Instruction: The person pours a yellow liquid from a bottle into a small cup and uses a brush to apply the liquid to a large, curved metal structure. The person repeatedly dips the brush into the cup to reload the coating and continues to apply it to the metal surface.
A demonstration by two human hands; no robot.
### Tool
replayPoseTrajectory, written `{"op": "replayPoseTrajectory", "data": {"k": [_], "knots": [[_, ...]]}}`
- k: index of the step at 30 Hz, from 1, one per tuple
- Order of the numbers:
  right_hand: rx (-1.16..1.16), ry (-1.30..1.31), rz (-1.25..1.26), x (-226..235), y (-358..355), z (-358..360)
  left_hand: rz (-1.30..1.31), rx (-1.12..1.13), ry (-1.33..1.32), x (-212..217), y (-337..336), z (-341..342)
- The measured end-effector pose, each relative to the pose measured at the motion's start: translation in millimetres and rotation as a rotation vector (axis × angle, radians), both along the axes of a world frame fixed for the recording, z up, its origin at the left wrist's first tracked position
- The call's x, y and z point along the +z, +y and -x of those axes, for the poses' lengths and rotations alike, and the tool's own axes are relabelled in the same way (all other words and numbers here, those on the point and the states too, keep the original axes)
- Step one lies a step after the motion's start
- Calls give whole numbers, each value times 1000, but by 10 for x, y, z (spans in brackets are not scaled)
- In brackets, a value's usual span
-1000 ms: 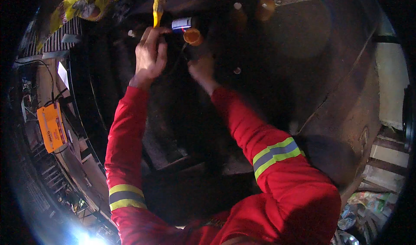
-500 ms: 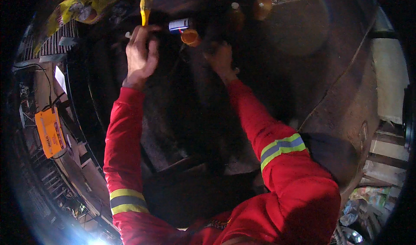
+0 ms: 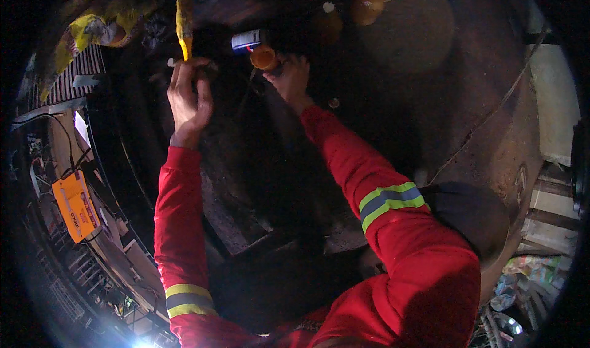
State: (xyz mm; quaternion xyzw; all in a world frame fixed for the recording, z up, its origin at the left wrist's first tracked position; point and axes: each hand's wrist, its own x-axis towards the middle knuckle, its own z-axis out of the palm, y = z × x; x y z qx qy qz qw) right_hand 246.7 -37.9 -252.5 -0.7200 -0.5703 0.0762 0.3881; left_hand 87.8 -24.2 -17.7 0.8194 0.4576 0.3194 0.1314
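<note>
Left hand (image 3: 189,99) raised, fingers closed around something small and dark just under a hanging yellow strip (image 3: 183,27). Right hand (image 3: 291,80) reaches beside a small orange cylinder (image 3: 263,58) and a white-and-blue can (image 3: 246,41); its grip is too dark to tell.

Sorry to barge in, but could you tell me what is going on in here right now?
A person in red sleeves with reflective bands reaches up into dark, greasy machinery. The left hand is raised at a yellow-handled tool that sticks up above its fingers. The right hand is at a small orange part beside a white and blue can. An orange box hangs off to the left.
</note>
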Motion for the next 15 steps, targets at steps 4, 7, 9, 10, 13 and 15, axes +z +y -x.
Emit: {"op": "replayPoseTrajectory", "data": {"k": [4, 7, 9, 10, 13, 15], "knots": [[34, -19, 127, -143, 117, -51, 7, 39, 2, -68, 10, 35], [66, -6, 109, -75, 128, -25, 34, 36, 14, -50, -18, 91], [82, -4, 34, -6, 122, -38, 1, 26, 33, -73, 1, 133], [93, 4, 7, -17, 126, -76, 7, 17, 28, -71, 3, 122], [79, -6, -57, -29, 110, -132, 17, 5, 12, -62, 2, 82], [108, 28, -44, 29, 96, -160, 17, 18, -9, -82, -2, 78]]}}
